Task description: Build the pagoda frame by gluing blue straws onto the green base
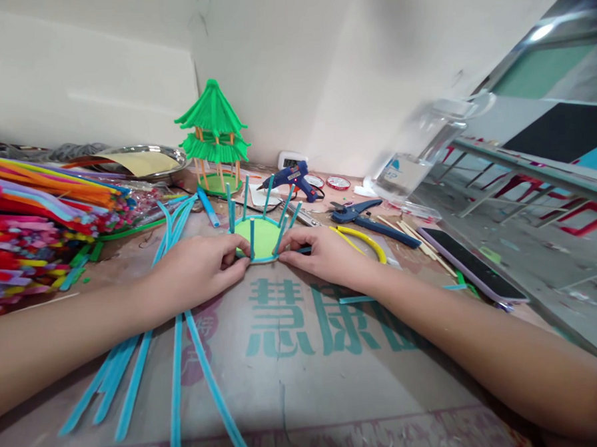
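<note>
Head cam — green disc (263,239) flat, posts (252,238) upright

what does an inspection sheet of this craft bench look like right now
surface: cardboard sheet with green print, covering the table
job's things: green disc edged in blue, with blue posts standing up around its rim
clutter: blue pipe cleaners, mixed-colour pile, green pagoda, glue gun, cutters, yellow strip, sticks, phone, metal tray
grippers: left hand and right hand pinch the disc's near edge
cables: black cord by the glue gun
surroundings: white wall, plastic bottle
</note>
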`<state>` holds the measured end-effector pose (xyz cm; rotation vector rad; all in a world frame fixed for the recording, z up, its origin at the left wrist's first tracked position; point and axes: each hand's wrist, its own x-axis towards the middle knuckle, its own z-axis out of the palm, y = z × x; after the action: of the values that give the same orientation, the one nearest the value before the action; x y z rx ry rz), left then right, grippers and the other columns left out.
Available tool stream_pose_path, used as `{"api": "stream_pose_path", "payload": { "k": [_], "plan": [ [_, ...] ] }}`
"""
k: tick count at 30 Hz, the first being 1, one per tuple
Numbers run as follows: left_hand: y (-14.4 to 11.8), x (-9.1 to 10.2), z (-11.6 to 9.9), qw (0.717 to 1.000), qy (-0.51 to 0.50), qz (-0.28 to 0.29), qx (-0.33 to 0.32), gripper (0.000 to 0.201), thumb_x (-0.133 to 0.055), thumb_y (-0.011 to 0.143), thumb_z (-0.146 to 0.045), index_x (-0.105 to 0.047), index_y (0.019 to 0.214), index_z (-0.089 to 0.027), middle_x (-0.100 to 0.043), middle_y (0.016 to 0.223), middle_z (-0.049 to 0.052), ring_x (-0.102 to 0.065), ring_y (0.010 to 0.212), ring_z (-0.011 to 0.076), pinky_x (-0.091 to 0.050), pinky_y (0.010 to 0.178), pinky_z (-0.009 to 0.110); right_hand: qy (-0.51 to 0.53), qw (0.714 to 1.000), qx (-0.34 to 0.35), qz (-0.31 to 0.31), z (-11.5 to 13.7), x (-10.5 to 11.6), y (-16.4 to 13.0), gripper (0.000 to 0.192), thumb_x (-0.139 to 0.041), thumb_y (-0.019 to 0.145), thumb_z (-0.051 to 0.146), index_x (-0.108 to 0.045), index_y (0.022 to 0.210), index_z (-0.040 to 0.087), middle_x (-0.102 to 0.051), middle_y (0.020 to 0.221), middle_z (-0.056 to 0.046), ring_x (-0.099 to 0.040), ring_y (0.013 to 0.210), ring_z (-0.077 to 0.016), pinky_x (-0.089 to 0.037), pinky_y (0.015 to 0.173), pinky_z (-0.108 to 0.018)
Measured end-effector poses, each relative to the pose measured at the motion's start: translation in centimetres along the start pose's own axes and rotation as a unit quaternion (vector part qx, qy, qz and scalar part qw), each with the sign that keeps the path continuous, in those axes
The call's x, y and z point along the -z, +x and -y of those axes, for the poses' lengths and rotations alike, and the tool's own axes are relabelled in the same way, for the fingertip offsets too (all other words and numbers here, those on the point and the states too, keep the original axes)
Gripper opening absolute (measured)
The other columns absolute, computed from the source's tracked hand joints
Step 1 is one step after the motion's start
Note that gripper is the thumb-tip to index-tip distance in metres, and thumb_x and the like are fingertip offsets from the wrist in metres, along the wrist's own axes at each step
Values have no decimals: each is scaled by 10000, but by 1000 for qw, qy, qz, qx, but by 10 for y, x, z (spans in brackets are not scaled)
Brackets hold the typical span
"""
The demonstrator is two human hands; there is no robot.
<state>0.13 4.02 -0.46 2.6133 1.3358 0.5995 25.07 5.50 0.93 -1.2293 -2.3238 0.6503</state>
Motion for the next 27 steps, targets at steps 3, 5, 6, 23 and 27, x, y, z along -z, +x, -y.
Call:
{"api": "stream_pose_path", "payload": {
  "k": [3, 5, 6, 23, 27],
  "plan": [
    [0, 0, 2, 1000, 4, -6, -14, 239, -504, 930, -359, -690, 917, -210, -581, 609, -12, -515, 548, 157, -293, 542, 285, 0, 1000, 0, 1, 1, 1, 0, 103, -666, 884, 264, -737, 909, 194, -655, 767, 21, -560, 705, -114, -402, 695, -246],
    [0, 0, 2, 1000, 1, -8, -16, 245, -501, 937, -368, -685, 907, -209, -589, 619, -11, -526, 560, 155, -301, 547, 282, 4, 1000, -7, 5, 2, 1, 0, 101, -664, 888, 262, -735, 909, 192, -659, 773, 20, -564, 709, -114, -403, 691, -244],
    [0, -1, 2, 1000, -1, -7, -14, 247, -500, 937, -372, -683, 902, -209, -594, 624, -11, -531, 563, 154, -305, 549, 280, 6, 1000, -10, 6, 2, 1, 0, 99, -665, 888, 258, -734, 908, 191, -661, 777, 20, -565, 709, -114, -404, 688, -244],
    [-1, -1, 1, 1000, -10, 2, 7, 271, -479, 929, -386, -687, 904, -214, -633, 641, -10, -574, 569, 151, -341, 545, 266, -96, 991, 87, -12, 7, 4, -3, 108, -642, 937, 229, -733, 964, 178, -748, 960, -54, -652, 869, -169, -465, 804, -280],
    [0, -1, 1, 1000, -13, 2, 2, 286, -472, 940, -398, -688, 926, -211, -643, 653, -8, -579, 578, 152, -344, 549, 265, -64, 996, 64, -13, 3, 1, -1, 112, -632, 924, 199, -742, 941, 195, -755, 972, -36, -661, 883, -161, -466, 798, -269]
  ]
}}
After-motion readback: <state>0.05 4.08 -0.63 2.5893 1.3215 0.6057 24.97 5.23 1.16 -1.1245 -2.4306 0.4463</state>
